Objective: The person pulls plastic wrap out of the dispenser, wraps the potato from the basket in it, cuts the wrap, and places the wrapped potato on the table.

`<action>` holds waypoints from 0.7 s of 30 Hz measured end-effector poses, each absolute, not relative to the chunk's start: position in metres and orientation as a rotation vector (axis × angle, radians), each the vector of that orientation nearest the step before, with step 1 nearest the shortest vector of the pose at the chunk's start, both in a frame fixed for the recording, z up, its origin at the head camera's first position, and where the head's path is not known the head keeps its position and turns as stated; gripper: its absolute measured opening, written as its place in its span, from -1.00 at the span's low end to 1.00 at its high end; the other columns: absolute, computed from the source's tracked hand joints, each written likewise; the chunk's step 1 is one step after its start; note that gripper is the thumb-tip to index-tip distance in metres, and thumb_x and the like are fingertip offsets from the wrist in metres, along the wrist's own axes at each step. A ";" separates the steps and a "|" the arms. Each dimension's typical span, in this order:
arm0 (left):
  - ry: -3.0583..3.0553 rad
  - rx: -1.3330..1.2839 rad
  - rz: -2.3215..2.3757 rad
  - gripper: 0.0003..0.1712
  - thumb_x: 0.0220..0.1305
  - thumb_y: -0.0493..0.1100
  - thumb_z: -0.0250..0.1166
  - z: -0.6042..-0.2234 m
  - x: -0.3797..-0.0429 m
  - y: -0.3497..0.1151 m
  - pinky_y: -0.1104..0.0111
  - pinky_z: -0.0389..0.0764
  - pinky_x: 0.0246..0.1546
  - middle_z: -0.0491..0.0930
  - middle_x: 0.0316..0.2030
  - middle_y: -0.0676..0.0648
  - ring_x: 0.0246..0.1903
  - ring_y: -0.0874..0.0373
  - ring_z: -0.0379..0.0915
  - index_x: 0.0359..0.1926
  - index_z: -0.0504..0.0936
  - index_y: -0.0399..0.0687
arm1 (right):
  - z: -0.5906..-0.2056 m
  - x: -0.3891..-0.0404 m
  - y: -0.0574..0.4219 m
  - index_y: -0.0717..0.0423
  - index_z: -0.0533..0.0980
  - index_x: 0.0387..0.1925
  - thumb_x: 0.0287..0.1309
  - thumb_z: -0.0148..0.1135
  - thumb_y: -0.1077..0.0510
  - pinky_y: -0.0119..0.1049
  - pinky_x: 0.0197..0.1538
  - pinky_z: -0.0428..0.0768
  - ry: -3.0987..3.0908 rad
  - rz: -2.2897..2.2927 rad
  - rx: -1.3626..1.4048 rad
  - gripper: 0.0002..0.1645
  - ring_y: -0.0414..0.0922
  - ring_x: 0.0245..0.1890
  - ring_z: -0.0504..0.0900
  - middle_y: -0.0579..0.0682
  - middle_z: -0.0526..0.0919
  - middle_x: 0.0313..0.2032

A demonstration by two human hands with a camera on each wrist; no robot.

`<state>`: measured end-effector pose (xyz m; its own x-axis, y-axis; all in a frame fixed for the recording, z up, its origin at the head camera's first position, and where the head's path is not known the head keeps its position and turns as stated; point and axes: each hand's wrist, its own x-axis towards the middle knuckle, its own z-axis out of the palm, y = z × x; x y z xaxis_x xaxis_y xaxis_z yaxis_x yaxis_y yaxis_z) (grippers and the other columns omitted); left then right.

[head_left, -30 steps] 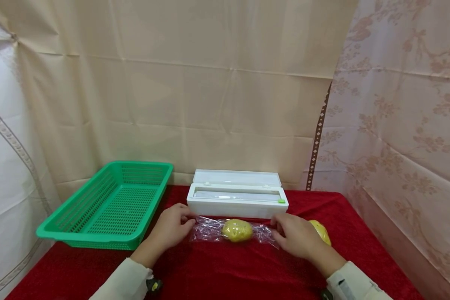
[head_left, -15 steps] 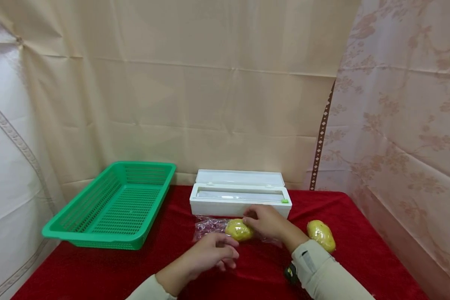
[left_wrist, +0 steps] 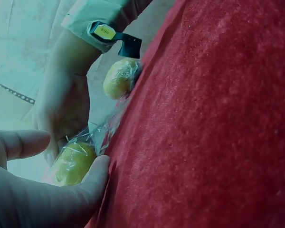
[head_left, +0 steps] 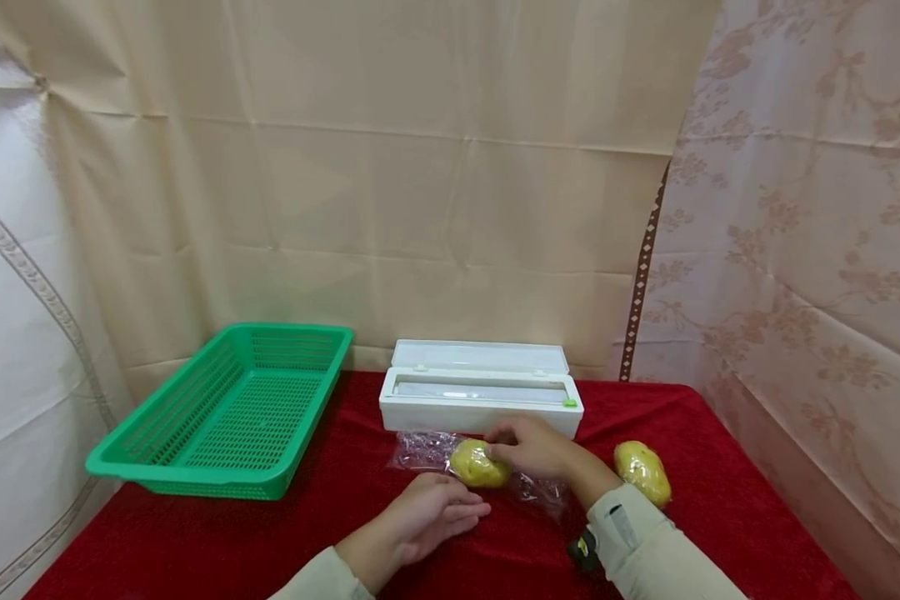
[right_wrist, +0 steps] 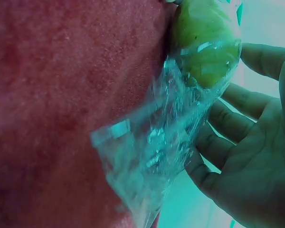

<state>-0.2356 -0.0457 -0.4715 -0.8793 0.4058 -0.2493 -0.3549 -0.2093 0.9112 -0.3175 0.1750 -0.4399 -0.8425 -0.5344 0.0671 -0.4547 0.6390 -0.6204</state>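
Observation:
A yellow potato [head_left: 479, 464] sits in a strip of cling film [head_left: 423, 451] on the red cloth, loose ends spreading to both sides. My right hand [head_left: 532, 450] holds its right end from above, thumb on the potato and fingers behind. In the right wrist view, the crumpled film tail [right_wrist: 147, 142] hangs past the fingers of that hand. My left hand [head_left: 431, 517] lies at the near side of the potato, fingers extended, fingertips close to it. Right behind stands a white cling film dispenser [head_left: 480, 418], lid up, with a green slide cutter [head_left: 569, 403].
Another potato [head_left: 642, 472], wrapped in film, lies on the cloth to the right, beside my right forearm. A green plastic basket [head_left: 266, 483] stands at the left. Beige and patterned curtains [head_left: 450, 167] hang behind the red-covered table [head_left: 195, 550].
My hands have left the two film ends and come in to the potato. The right hand has taken hold of it, and the left has moved to its near side, fingers straightening.

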 end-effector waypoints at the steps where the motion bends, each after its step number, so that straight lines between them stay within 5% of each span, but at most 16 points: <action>1: 1.593 0.064 2.121 -0.62 0.34 -0.36 0.15 -0.471 -0.235 -0.046 0.13 0.66 0.15 0.66 -0.08 -0.28 0.01 -0.04 0.71 0.11 0.38 -0.51 | -0.439 -0.316 0.176 0.15 0.68 -0.02 0.34 0.29 0.02 -0.19 -0.04 0.61 2.720 -0.995 -0.841 -0.68 -0.14 -0.12 0.67 -0.05 0.77 -0.16; 12: 1.765 0.132 2.021 -0.53 0.46 -0.30 0.14 -0.460 -0.237 -0.056 0.20 0.73 -0.03 0.73 -0.06 -0.28 -0.06 0.00 0.75 0.24 0.40 -0.61 | -0.435 -0.285 0.185 0.28 0.58 0.03 0.38 0.28 0.01 -0.21 -0.33 0.68 2.558 -1.213 -0.708 -0.58 -0.10 -0.48 0.71 0.01 0.73 -0.32; 21: 1.959 0.258 1.857 -0.51 0.28 -0.25 0.27 -0.458 -0.238 -0.066 0.25 0.76 -0.22 0.77 -0.23 -0.18 -0.25 0.08 0.75 0.14 0.55 -0.53 | -0.438 -0.246 0.174 0.34 0.39 0.18 0.33 0.35 -0.09 -0.13 -0.33 0.66 2.472 -1.431 -0.431 -0.32 -0.01 -0.54 0.72 0.08 0.71 -0.47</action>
